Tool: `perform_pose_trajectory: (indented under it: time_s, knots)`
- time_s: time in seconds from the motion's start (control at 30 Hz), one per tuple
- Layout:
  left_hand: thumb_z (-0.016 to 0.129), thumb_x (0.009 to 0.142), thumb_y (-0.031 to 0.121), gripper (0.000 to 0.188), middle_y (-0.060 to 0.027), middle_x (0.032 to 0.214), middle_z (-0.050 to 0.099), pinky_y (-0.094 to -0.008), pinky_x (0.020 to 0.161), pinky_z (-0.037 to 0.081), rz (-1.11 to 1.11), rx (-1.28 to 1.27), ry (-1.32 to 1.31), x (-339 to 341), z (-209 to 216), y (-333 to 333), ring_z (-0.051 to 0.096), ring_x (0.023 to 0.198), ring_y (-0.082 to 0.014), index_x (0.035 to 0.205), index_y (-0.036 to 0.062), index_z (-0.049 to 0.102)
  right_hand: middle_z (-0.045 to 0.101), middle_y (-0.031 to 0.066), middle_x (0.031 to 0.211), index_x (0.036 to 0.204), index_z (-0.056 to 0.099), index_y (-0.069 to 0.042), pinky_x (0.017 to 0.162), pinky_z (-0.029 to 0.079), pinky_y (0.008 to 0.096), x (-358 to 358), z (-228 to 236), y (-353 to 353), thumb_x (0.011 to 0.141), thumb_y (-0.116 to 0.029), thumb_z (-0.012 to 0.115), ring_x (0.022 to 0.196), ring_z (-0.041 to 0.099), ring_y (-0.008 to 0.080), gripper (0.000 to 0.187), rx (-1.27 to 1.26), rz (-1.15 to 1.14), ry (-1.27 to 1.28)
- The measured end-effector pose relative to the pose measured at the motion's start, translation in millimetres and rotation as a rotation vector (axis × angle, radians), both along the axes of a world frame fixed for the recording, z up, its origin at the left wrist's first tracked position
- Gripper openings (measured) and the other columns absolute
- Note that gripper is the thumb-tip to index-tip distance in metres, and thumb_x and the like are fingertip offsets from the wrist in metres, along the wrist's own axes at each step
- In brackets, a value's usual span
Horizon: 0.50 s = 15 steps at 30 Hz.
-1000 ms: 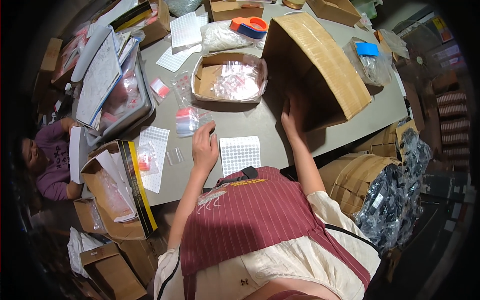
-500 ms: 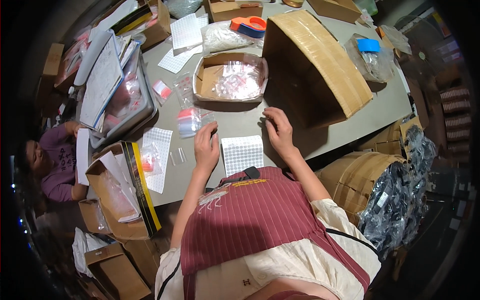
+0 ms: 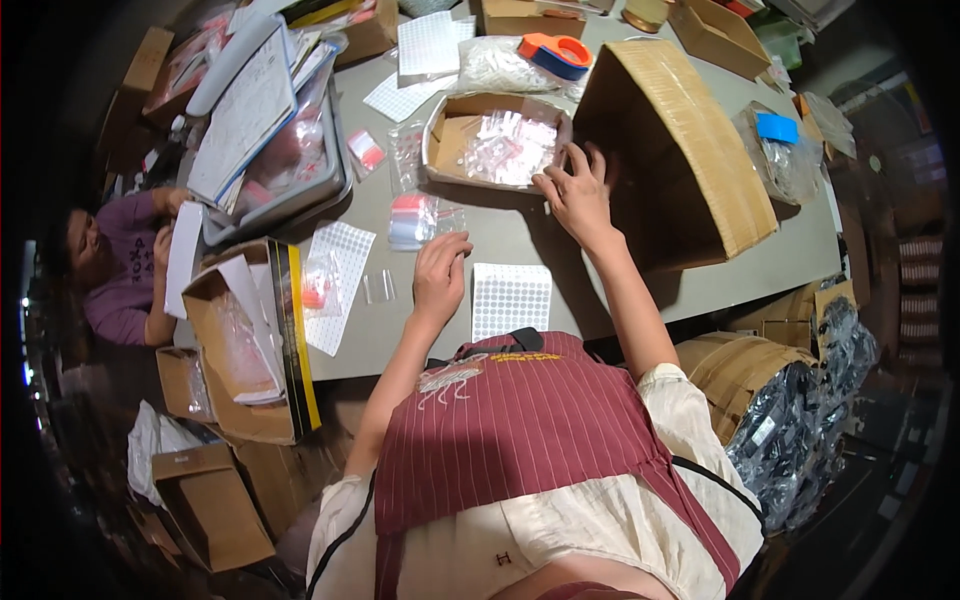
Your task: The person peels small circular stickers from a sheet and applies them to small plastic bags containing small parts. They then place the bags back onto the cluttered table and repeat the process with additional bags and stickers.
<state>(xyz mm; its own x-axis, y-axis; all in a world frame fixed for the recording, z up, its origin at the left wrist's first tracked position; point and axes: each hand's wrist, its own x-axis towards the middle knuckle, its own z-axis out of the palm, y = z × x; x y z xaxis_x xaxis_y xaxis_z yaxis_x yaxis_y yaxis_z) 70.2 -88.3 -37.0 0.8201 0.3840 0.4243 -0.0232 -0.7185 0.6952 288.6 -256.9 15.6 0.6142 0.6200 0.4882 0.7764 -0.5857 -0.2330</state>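
My right hand point(image 3: 580, 200) is at the near right corner of a shallow cardboard box point(image 3: 478, 183), its fingers apart and bent. Inside the box lies a heap of small clear plastic bags point(image 3: 508, 145). On the grey table, my left hand point(image 3: 440, 278) rests with fingers loosely stretched and nothing visible in them. Just beyond its fingertips lies a stack of small zip bags point(image 3: 411, 222) with red tops. A sheet of round grey stickers point(image 3: 511, 300) lies between my hands, close to my striped maroon apron.
A large cardboard box point(image 3: 690, 130) on its side stands to the right. An orange and blue tape dispenser point(image 3: 556, 55) lies on a bag of white pieces point(image 3: 500, 68). Left are a grey bin point(image 3: 335, 150) and an open carton point(image 3: 225, 340); another person sits beyond.
My right hand has moved forward to the corner of the shallow box. My left hand stays near the zip bags. The whole view has shifted somewhat to the right.
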Motion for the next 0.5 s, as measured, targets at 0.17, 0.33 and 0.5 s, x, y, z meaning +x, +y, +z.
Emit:
perform_pose_trajectory:
  time_s: [0.17,0.33,0.5]
  knots:
    - [0.058,0.090,-0.005,0.018,-0.0127,0.114,0.074,-0.0445,0.100,0.050,-0.022,-0.038,-0.080,1.7,6.1,2.8,0.066,0.114,-0.0344,0.102,0.0024,0.069,0.063,0.0186,0.128,0.115,0.070,-0.003,0.102,0.048,0.0466,-33.1,7.4,2.0,0.087,-0.007,0.074,0.120,0.058,0.0400,0.029,0.200,0.307,0.217]
    - [0.058,0.093,-0.005,0.018,-0.0121,0.113,0.075,-0.0380,0.092,0.055,0.033,-0.199,-0.134,1.9,10.9,5.2,0.069,0.110,-0.0301,0.103,0.0009,0.072,0.067,0.0218,0.118,0.127,0.063,0.000,0.099,0.049,0.0463,-84.1,-2.9,-1.7,0.091,-0.020,0.072,0.113,0.061,0.0394,0.042,0.070,0.541,0.661]
    - [0.058,0.093,-0.005,0.019,-0.0120,0.113,0.075,-0.0381,0.092,0.055,0.079,-0.378,-0.081,-11.4,11.7,4.1,0.069,0.110,-0.0305,0.104,0.0014,0.071,0.070,0.0209,0.112,0.131,0.060,-0.001,0.100,0.048,0.0470,-96.7,-8.3,-5.1,0.092,-0.022,0.071,0.111,0.062,0.0389,0.045,-0.030,0.490,0.732]
